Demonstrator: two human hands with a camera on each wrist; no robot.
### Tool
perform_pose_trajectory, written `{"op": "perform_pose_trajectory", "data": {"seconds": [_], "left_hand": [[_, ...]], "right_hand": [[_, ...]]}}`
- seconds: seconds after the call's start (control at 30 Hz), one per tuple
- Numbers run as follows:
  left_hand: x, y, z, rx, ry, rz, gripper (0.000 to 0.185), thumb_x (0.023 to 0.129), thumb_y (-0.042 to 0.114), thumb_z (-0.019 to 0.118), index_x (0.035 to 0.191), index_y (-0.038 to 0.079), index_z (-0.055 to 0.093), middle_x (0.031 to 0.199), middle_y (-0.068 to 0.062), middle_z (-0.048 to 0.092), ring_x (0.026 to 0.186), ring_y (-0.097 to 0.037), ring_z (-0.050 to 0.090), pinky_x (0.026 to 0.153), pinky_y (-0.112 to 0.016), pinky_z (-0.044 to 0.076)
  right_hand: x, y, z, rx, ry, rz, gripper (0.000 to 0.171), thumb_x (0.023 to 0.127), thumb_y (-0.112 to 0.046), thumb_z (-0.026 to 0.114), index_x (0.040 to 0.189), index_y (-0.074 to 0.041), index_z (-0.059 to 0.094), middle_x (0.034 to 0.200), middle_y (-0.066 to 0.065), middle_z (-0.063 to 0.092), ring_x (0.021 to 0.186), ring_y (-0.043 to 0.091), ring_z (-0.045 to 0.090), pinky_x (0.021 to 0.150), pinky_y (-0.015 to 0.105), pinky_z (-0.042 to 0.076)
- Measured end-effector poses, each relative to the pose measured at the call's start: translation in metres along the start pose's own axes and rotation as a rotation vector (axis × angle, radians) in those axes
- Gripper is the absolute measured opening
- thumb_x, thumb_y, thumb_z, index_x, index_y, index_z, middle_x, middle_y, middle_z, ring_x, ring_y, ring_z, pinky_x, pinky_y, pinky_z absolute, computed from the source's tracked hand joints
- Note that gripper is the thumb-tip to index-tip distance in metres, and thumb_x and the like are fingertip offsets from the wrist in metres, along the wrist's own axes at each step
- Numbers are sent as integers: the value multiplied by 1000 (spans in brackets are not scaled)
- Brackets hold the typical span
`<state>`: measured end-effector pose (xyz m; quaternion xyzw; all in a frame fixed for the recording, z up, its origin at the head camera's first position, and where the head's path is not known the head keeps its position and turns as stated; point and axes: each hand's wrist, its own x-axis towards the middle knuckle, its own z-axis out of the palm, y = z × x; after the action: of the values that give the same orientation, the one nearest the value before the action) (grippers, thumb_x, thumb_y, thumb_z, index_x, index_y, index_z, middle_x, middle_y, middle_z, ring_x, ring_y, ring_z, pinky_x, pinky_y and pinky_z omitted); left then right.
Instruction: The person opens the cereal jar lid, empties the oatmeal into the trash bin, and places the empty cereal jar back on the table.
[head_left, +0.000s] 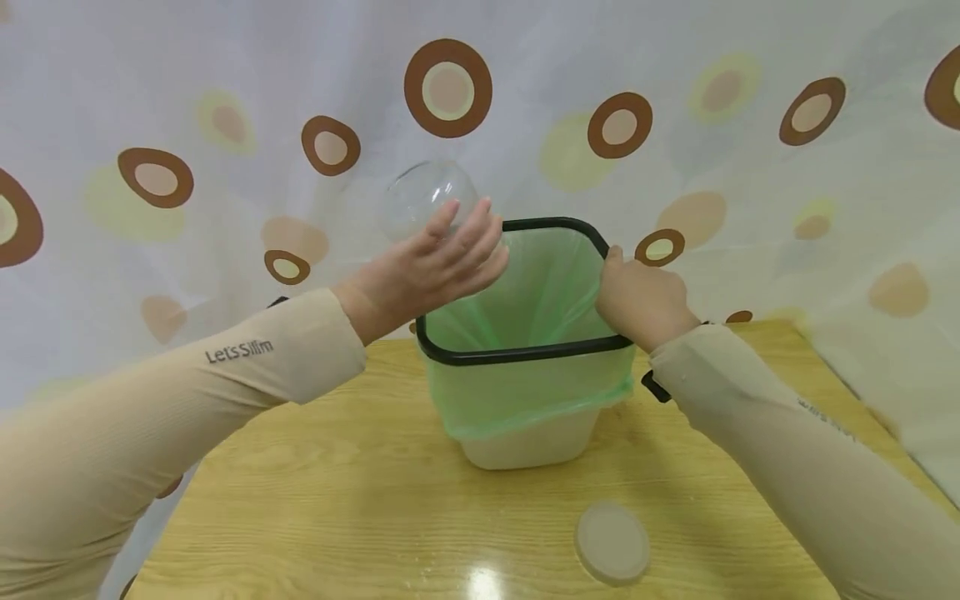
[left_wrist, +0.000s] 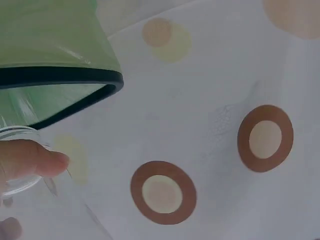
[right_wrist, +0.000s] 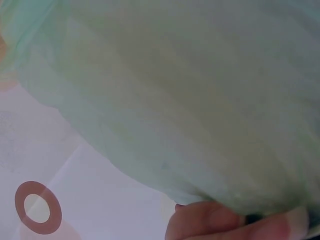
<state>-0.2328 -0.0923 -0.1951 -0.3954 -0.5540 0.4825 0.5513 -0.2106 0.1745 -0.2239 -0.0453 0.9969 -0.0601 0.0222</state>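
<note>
A clear, rounded jar (head_left: pixel 420 200) is in my left hand (head_left: pixel 442 262), raised at the left of the bin's rim. It is tipped with its mouth (left_wrist: pixel 20 131) toward the bin's opening in the left wrist view. The white bin (head_left: pixel 528 450) stands on the table, lined with a green plastic bag (head_left: pixel 525 392) folded over its outside, and a black ring (head_left: pixel 525 354) circles the top. My right hand (head_left: pixel 645 296) grips that ring at its right side. In the right wrist view its fingers (right_wrist: pixel 205 220) curl under the bag's edge.
A round beige lid (head_left: pixel 612 543) lies flat on the wooden table (head_left: pixel 315 492), in front of the bin and to the right. Behind the table hangs a pale sheet (head_left: pixel 517 100) with brown and yellow spots.
</note>
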Motion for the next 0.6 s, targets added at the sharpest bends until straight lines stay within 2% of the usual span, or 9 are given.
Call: {"op": "perform_pose_trajectory", "data": {"seconds": [0.13, 0.27, 0.4, 0.6], "left_hand": [[-4, 3, 6, -158, -44, -156, 48, 86, 5, 61, 131, 18, 51, 132, -10, 52, 125, -30, 47, 102, -48, 35], [-7, 5, 8, -309, 4, -249, 51, 82, 1, 61, 130, 14, 51, 130, -11, 53, 124, -32, 48, 99, -50, 37], [-9, 8, 6, -372, 40, -276, 51, 85, -1, 60, 132, 13, 50, 132, -10, 53, 124, -31, 48, 99, -51, 37], [-14, 11, 1, -422, 12, -263, 52, 86, 1, 58, 135, 12, 48, 134, -10, 52, 126, -31, 46, 100, -50, 36]], "right_hand": [[0, 0, 1, 13, -19, 9, 53, 99, -3, 27, 146, 17, 15, 49, 7, 44, 42, 11, 23, 45, 30, 26], [-1, 2, 2, 18, -26, 8, 53, 99, -4, 27, 146, 17, 15, 49, 7, 44, 42, 11, 23, 46, 29, 25], [-1, 3, 3, 17, -14, 4, 53, 99, -4, 28, 146, 17, 16, 49, 8, 45, 42, 12, 24, 45, 30, 26], [-1, 1, 1, 22, 7, -7, 52, 99, -3, 28, 146, 17, 17, 49, 8, 45, 41, 12, 24, 45, 30, 26]]}}
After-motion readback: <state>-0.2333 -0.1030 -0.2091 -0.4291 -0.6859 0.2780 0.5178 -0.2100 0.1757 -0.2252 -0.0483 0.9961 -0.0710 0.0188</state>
